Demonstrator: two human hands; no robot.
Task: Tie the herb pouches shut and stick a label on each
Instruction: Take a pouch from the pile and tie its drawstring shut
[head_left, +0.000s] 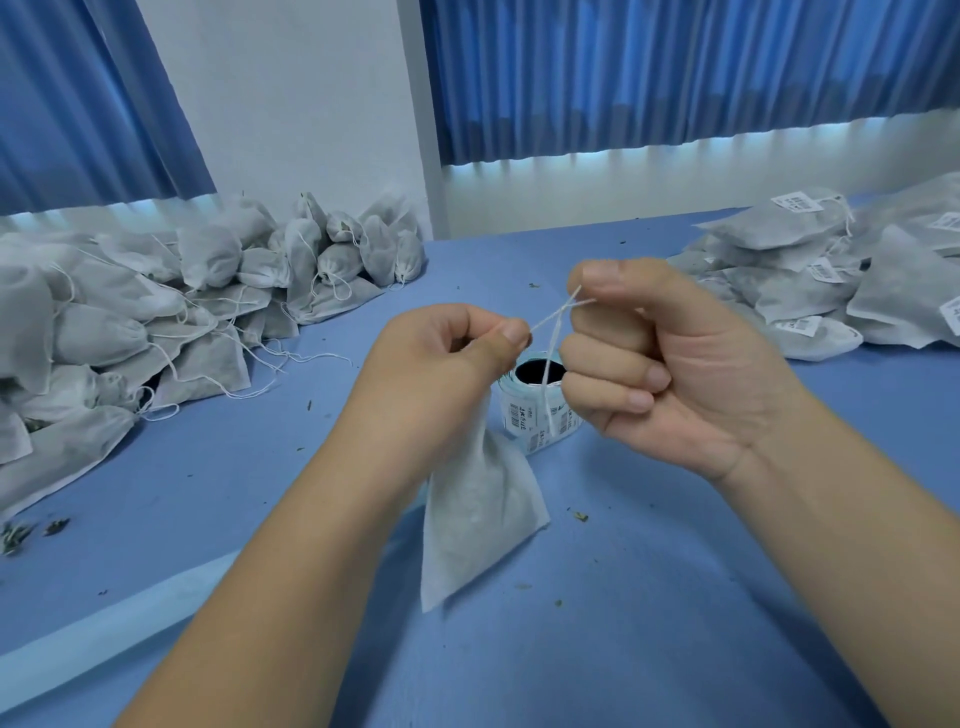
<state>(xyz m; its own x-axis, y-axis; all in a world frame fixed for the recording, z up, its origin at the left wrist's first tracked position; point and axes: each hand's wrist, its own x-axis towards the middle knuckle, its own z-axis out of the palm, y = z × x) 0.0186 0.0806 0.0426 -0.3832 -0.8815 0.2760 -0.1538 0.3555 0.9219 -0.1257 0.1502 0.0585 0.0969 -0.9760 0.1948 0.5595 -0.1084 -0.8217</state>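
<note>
A white fabric herb pouch (478, 509) hangs above the blue table, its bottom corner near the cloth. My left hand (436, 364) grips the pouch's gathered neck and pinches one end of its white drawstring (550, 322) between thumb and forefinger. My right hand (670, 358) is curled into a fist just to the right and pinches the other part of the drawstring, which crosses between the two hands. A roll of barcode labels (535, 410) stands on the table right behind the pouch, partly hidden by my hands.
A heap of unlabelled pouches (171, 306) with loose strings fills the left side. Flat pouches with barcode labels (831, 270) are stacked at the right. Herb crumbs (31, 532) lie scattered on the blue table cover (649, 597). Blue curtains hang behind.
</note>
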